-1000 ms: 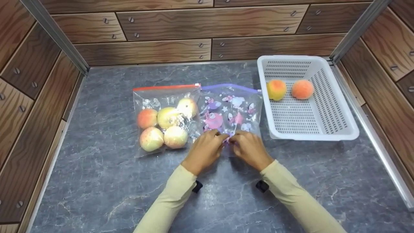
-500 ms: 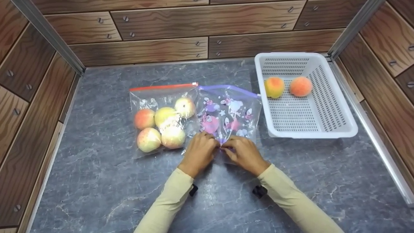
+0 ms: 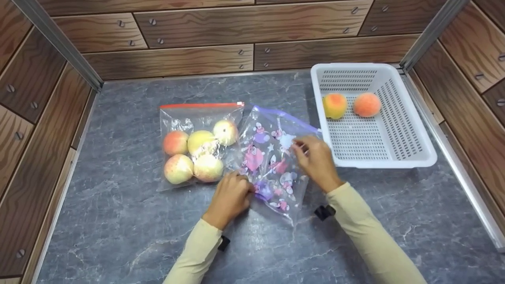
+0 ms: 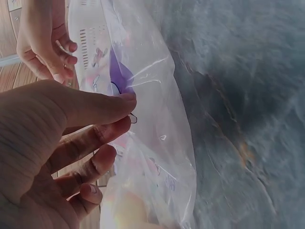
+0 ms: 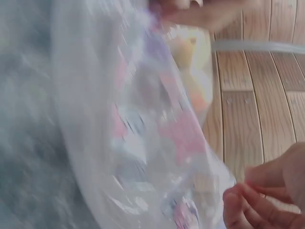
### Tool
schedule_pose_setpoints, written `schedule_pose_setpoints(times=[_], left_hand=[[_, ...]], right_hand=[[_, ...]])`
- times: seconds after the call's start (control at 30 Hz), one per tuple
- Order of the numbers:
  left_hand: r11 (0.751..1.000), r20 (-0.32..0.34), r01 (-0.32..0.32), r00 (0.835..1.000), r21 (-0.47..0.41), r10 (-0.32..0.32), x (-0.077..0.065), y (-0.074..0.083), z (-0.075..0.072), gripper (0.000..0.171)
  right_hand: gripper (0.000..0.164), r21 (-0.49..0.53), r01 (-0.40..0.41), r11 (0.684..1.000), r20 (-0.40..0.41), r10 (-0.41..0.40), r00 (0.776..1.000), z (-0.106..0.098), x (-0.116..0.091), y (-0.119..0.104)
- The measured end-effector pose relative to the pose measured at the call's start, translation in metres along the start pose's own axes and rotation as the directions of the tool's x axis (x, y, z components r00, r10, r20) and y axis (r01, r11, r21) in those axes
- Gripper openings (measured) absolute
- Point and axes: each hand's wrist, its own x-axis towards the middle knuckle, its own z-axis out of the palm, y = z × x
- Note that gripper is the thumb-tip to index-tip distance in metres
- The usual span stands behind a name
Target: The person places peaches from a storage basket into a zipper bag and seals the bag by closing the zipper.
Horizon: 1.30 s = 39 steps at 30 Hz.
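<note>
A clear zip bag with pink and purple cartoon prints (image 3: pixel 272 157) lies slanted on the table, its purple zip strip (image 3: pixel 284 116) at the far end. My left hand (image 3: pixel 230 196) pinches the film at the lower left side; thumb and index finger (image 4: pixel 125 125) meet on it in the left wrist view. Over the upper right part, my right hand (image 3: pixel 317 159) has its thumb and fingers together, and the film rises to those fingertips (image 5: pixel 233 198) in the right wrist view. Left of it lies a red-topped zip bag (image 3: pixel 201 114) holding several peaches (image 3: pixel 178 169).
A white perforated basket (image 3: pixel 382 163) stands at the right with two peaches (image 3: pixel 367 105) in it. The grey marbled table (image 3: pixel 130 228) is bounded by wood-patterned walls (image 3: pixel 197 63) at the back and both sides.
My hands have parted: the right went up and right, the left slightly down and left. The printed bag has turned and its near end has spread toward me.
</note>
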Motion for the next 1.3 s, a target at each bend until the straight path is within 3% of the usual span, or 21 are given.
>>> schedule_pose_setpoints(times=[0.1,0.3,0.4,0.7,0.93,1.07,1.17,1.3], left_hand=[[1.000,-0.011,0.002,1.000,0.008,-0.002,-0.006,-0.002,-0.001,0.017],[1.000,-0.022,0.002,1.000,0.010,-0.002,-0.015,-0.004,-0.003,0.012],[1.000,-0.028,0.000,1.000,0.010,0.000,-0.019,-0.004,-0.004,0.011],[1.000,-0.031,0.008,0.999,0.016,-0.008,-0.036,-0.011,-0.007,0.013],[0.999,0.000,0.027,1.000,0.020,-0.027,-0.043,-0.011,-0.009,0.012],[0.999,0.063,0.033,0.998,-0.020,-0.032,-0.041,-0.007,-0.015,0.008],[0.992,0.105,0.057,0.993,-0.113,-0.045,-0.033,-0.001,-0.023,0.007],[0.951,0.088,0.129,0.990,-0.280,-0.109,-0.010,0.010,-0.034,0.006]], right_hand=[[0.017,-0.055,-0.036,0.998,-0.033,0.035,0.999,-0.003,0.010,0.005],[0.016,-0.111,-0.039,0.993,-0.073,0.031,0.997,-0.005,0.024,0.013],[0.016,-0.136,-0.064,0.989,-0.062,0.056,0.997,-0.007,0.028,0.016],[0.010,-0.157,-0.106,0.982,0.092,0.121,0.988,-0.011,0.032,0.017],[0.010,-0.111,-0.140,0.984,0.239,0.163,0.957,-0.019,0.027,0.010],[0.011,-0.083,-0.171,0.982,0.256,0.187,0.949,-0.026,0.024,0.004],[0.010,-0.061,-0.179,0.982,0.246,0.189,0.951,-0.032,0.022,-0.001],[0.010,-0.043,-0.149,0.988,0.209,0.155,0.965,-0.037,0.018,-0.011]])
